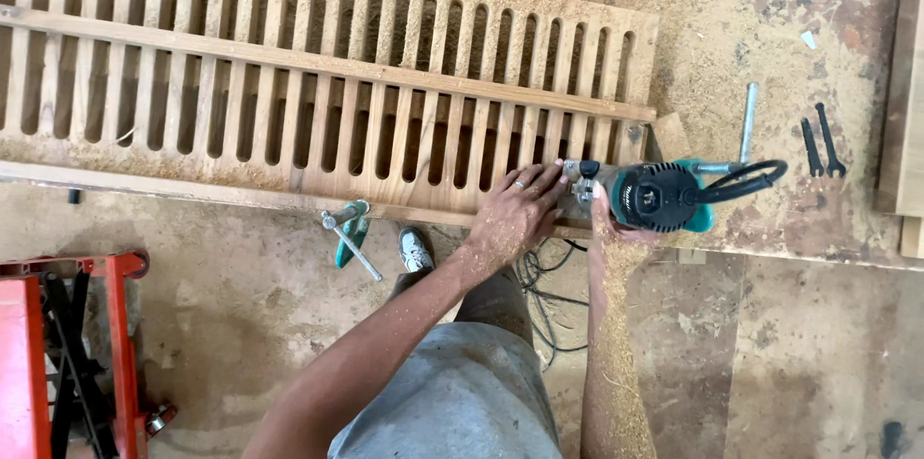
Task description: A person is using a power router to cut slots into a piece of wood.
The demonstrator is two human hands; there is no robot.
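1. Sawdust is coating the wide bench and drifting over the concrete floor below it.
2. Sitting at the bench's near edge, right of centre in the frame, a teal and black trim router is resting against the end of a slatted wooden panel.
3. The right hand is reaching up under the router, its grip clenching the tool's body; dust is clinging to the forearm.
4. The left hand is lying flat and released, fingers spread, pressing on the panel's lower rail just beside the router.
5. A black cord is looping off the router toward the right.
6. Two dark wrenches are lying farther right, near a metal rod.
7. A teal clamp is hanging at the bench edge, left of the hands.
8. A red stand is occupying the lower left of the frame.
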